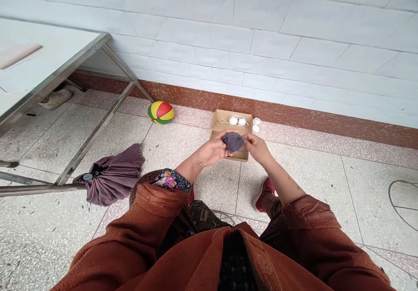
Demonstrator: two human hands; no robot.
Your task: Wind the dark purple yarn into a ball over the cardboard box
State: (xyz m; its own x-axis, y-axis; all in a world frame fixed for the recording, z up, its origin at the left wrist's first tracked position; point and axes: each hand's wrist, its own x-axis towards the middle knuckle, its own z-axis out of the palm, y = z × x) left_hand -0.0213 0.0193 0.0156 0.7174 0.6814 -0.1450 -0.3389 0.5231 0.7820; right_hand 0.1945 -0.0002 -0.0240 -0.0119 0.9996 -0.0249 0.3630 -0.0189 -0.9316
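A dark grey-purple ball of yarn (233, 142) rests in my left hand (214, 149), whose fingers and thumb curl around it above an open cardboard box (242, 156). My right hand (257, 148) is closed in a pinch at the ball's right edge, seemingly on its yarn; the strand itself is too fine to make out clearly. Inside the far part of the box lie two white balls of yarn (237, 120) with a loose loop of strand. More white balls of yarn (256, 125) sit on the floor just right of the box.
Left of the box, a red, yellow and green ball (161, 112) lies near the wall. A folded purple umbrella (114, 175) leans by the metal table frame (98, 132). Under the table shows a shoe (56, 98). A wire loop (392, 195) lies at far right.
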